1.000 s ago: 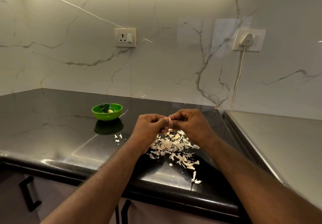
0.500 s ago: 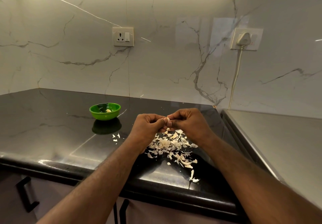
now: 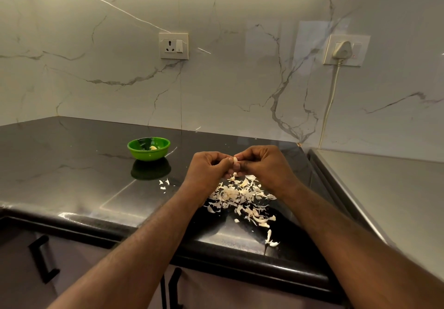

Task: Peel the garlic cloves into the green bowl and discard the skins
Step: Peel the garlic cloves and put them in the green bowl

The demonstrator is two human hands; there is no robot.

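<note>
Nearest the worktop point(image 3: 72, 188) edge lie a few stray skins point(image 3: 270, 239), and just beyond them the main heap of skins point(image 3: 240, 195), not yet discarded. Above its far side the left hand point(image 3: 206, 169) and right hand point(image 3: 264, 166) have stayed knuckle to knuckle over the past second, barely shifting. Slightly more of the pale garlic clove point(image 3: 235, 159) shows between them now, so the peel is probably coming away but is not finished. Both hands' fingers point(image 3: 225, 163) are curled in tight, pinching that clove from either side at their tips. Farther back on the left, well apart from the hands, the green bowl point(image 3: 149, 156) holds one peeled clove point(image 3: 153, 147).
</note>
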